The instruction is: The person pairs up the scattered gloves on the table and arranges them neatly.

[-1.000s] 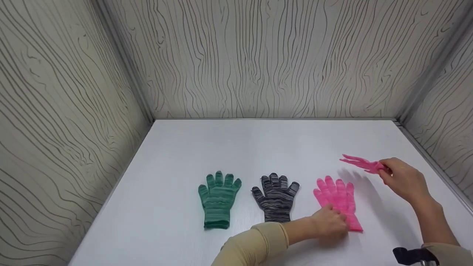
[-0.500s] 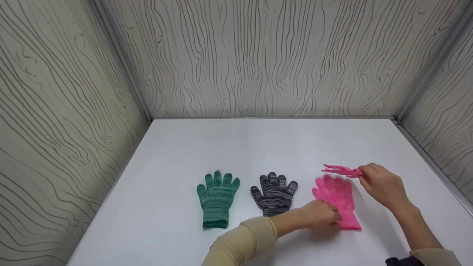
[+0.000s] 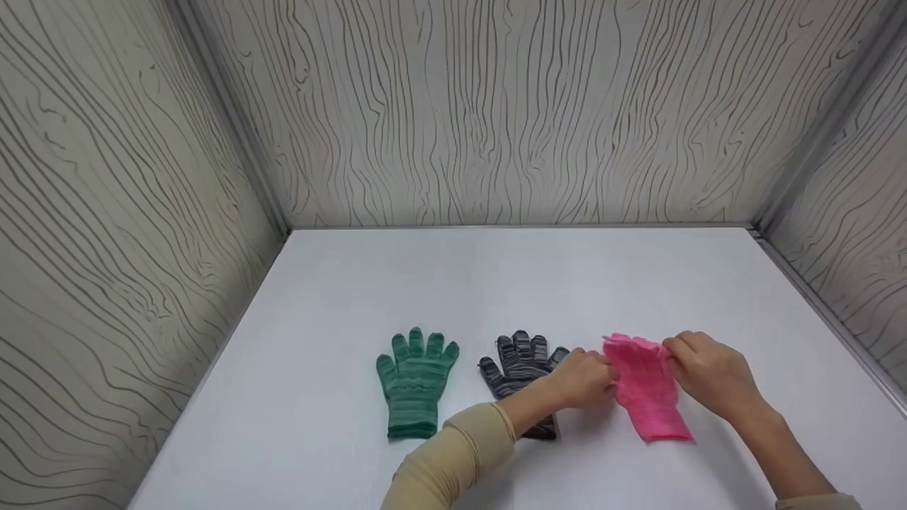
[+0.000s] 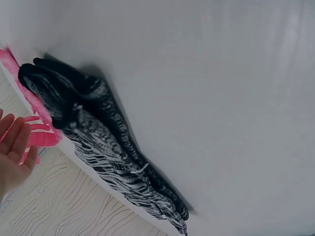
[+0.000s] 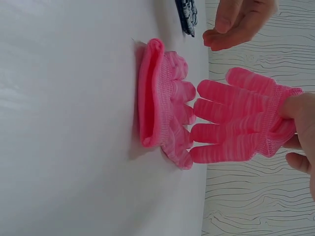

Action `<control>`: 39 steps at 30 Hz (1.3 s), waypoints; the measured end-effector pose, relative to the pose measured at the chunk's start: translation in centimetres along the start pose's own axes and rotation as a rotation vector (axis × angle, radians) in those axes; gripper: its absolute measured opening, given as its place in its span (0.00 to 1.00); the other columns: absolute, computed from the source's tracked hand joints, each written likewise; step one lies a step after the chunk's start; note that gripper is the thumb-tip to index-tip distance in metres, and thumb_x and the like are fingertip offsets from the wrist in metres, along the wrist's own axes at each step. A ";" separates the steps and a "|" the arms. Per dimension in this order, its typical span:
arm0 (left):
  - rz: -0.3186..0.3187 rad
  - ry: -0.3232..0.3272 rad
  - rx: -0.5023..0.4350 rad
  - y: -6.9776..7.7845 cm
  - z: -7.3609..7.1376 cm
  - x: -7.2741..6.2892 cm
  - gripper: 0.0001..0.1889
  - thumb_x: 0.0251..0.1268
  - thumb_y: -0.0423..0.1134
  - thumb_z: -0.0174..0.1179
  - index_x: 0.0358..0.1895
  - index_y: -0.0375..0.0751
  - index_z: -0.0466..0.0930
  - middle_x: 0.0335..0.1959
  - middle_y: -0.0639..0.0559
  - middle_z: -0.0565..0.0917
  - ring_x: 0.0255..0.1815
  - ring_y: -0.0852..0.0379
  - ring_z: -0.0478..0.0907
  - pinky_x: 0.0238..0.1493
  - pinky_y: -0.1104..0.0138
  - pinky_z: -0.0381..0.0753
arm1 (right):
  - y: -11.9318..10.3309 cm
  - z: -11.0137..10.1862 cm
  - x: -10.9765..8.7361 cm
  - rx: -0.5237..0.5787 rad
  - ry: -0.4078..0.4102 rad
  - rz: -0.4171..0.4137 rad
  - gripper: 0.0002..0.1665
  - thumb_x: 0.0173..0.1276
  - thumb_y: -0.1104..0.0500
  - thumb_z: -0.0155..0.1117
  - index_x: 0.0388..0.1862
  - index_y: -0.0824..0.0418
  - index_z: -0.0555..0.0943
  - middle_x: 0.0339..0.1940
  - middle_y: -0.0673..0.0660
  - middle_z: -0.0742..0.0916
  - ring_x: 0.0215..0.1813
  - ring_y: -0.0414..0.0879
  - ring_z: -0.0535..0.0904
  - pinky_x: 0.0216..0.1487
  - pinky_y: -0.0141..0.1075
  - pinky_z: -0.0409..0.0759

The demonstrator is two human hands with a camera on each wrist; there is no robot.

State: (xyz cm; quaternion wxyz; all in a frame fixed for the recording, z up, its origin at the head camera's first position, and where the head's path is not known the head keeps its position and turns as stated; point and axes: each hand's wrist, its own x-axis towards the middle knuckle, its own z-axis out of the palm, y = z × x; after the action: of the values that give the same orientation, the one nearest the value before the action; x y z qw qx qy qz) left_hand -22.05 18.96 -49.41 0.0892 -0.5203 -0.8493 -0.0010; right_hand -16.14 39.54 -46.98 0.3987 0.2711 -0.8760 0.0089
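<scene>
My right hand (image 3: 712,372) pinches a pink knitted glove (image 5: 236,120) by its cuff, the glove's fingers pointing toward the left. Below it a second pink glove (image 3: 659,414) lies flat on the table, fingers away from me. In the right wrist view the held glove's fingertips reach the fingertips of the lying one. My left hand (image 3: 584,379) hovers at the left side of the pink gloves; its fingers are loosely bent around nothing in the left wrist view. Under my left forearm is a black-and-grey striped glove (image 3: 521,365), partly hidden.
Farther left on the white table (image 3: 319,340) lies a green striped glove (image 3: 414,386). A wood-grain patterned wall (image 3: 489,113) stands behind the table, with similar walls at both sides.
My right hand has brought the held pink glove left and down over the lying one. My left hand has moved from the lying glove's cuff up toward its finger end, on the left.
</scene>
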 end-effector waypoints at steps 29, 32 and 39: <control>0.107 0.015 0.310 0.6 -0.1 1.8 0.10 0.68 0.49 0.50 0.41 0.65 0.82 0.31 0.68 0.79 0.36 0.67 0.71 0.45 0.71 0.65 | -2.7 -0.1 -2.5 0.142 -0.236 0.010 0.20 0.35 0.64 0.77 0.33 0.61 0.85 0.28 0.49 0.79 0.27 0.40 0.72 0.26 0.30 0.75; 0.150 0.036 0.374 0.4 -0.1 1.8 0.10 0.68 0.49 0.49 0.41 0.65 0.82 0.33 0.69 0.78 0.37 0.67 0.71 0.47 0.70 0.65 | -2.8 -0.1 -2.9 0.166 -0.233 0.003 0.20 0.35 0.66 0.75 0.33 0.61 0.85 0.29 0.49 0.79 0.28 0.40 0.72 0.27 0.28 0.74; 0.239 0.011 0.459 0.5 0.3 1.7 0.13 0.69 0.50 0.46 0.44 0.64 0.81 0.38 0.68 0.79 0.42 0.65 0.72 0.52 0.67 0.65 | -3.6 0.2 -3.6 0.212 -0.284 0.084 0.22 0.38 0.67 0.74 0.37 0.59 0.82 0.30 0.47 0.78 0.30 0.38 0.73 0.30 0.31 0.77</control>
State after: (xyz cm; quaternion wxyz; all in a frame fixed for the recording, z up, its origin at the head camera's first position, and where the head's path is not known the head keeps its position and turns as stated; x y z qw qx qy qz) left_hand -22.41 20.72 -49.52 0.2092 -0.5832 -0.7592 0.1994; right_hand -12.56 38.12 -50.36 0.2394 0.2734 -0.9282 0.0796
